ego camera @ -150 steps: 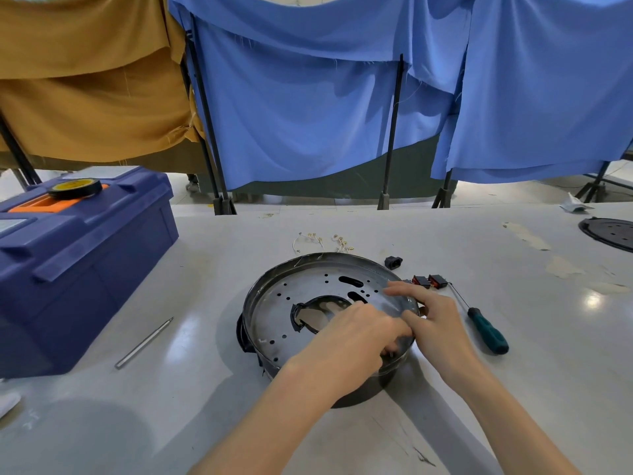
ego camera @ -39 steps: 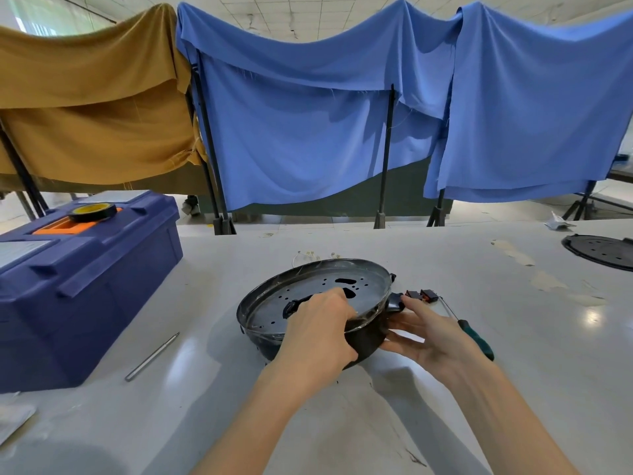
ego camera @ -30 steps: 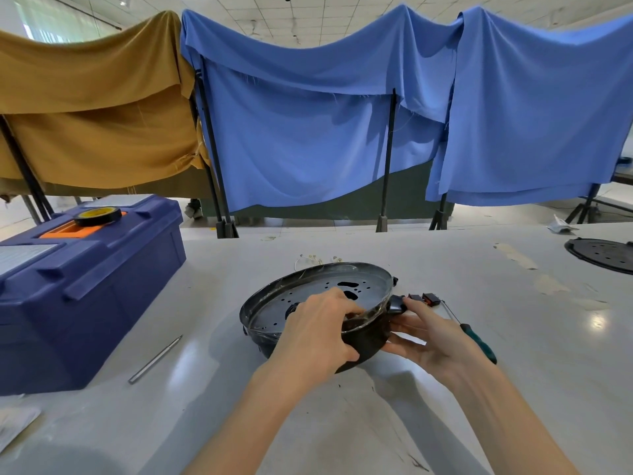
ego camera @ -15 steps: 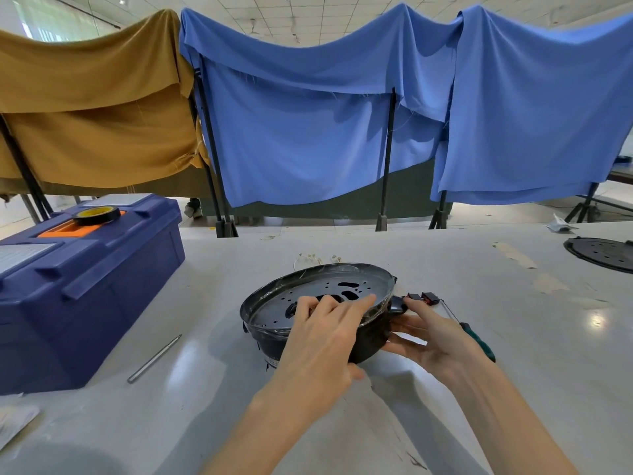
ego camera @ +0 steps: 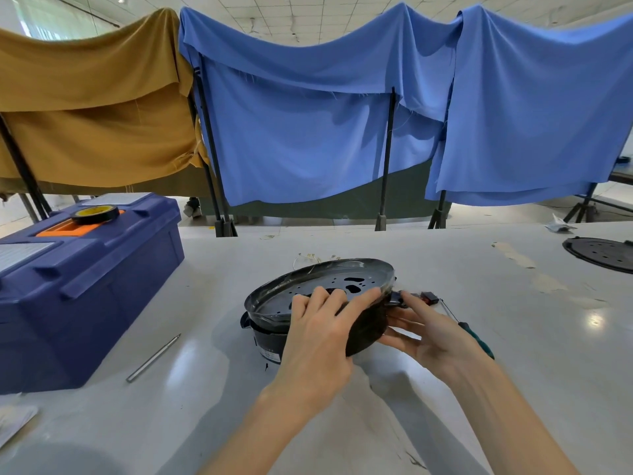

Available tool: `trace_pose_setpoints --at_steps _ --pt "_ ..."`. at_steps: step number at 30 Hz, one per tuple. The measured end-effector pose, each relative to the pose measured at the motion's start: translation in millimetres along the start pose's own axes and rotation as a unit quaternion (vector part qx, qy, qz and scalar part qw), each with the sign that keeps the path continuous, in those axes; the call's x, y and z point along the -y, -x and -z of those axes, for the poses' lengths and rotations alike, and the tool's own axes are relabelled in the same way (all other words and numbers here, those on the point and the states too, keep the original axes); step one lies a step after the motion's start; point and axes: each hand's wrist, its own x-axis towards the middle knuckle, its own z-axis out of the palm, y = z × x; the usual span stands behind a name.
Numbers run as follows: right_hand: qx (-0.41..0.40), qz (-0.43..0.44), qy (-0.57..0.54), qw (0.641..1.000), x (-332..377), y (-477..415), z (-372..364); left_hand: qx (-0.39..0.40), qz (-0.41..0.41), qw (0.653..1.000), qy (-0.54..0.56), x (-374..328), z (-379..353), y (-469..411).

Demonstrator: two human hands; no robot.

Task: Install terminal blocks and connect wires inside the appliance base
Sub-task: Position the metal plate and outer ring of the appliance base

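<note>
The round black appliance base (ego camera: 274,334) with a perforated metal plate (ego camera: 363,274) inside is tilted up at its right side on the white table (ego camera: 513,354). My left hand (ego camera: 318,334) grips its near rim, fingers hooked over the edge onto the plate. My right hand (ego camera: 428,334) cups the right side of the base from below and behind, with the thumb on a small black part (ego camera: 397,298) at the rim. Small red-and-black terminal blocks (ego camera: 430,297) lie on the table just right of the base.
A green-handled screwdriver (ego camera: 476,335) lies behind my right wrist. A metal rod (ego camera: 153,358) lies left of the base. A blue toolbox (ego camera: 78,286) with a tape roll (ego camera: 96,214) stands at the left. A second black plate (ego camera: 603,253) lies far right. Cloth-draped stands line the back.
The base has been lifted from flat on the table and tilted up on its right side. My left hand shifted from the plate's inside to the near rim; my right hand moved under the side.
</note>
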Motion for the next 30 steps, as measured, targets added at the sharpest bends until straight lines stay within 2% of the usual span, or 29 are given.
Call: trace_pose_setpoints --at_steps 7,13,19,21,23,25,27,30 --pt "0.069 0.027 0.023 0.997 -0.6 0.4 -2.7 0.005 0.051 0.999 -0.010 1.0 4.5 -3.1" --pt "0.048 0.038 0.044 0.997 -3.7 -1.1 -1.6 0.003 0.060 0.998 -0.014 -1.0 0.7 -3.1" --pt "0.066 0.032 0.054 0.996 -1.8 1.2 -2.7 -0.002 0.068 0.998 -0.006 2.3 -0.3 -6.6" --pt "0.051 0.028 0.065 0.996 1.4 1.0 -0.2 0.001 0.070 0.998 -0.006 3.3 -0.1 -8.9" --pt "-0.019 0.064 0.094 0.993 6.3 -4.3 7.7 -0.001 0.074 0.997 0.002 3.6 -0.6 -10.1" --pt "-0.123 0.140 0.155 0.970 10.2 -12.1 21.6 -0.005 0.080 0.997 0.008 4.2 -1.5 -10.4" --pt "-0.195 0.200 0.273 0.921 9.5 -19.8 37.0 -0.012 0.084 0.996 0.013 5.3 -2.1 -11.2" --pt "-0.205 0.203 0.453 0.843 -0.8 -33.5 53.3 -0.018 0.089 0.996 0.019 5.6 -3.2 -11.7"
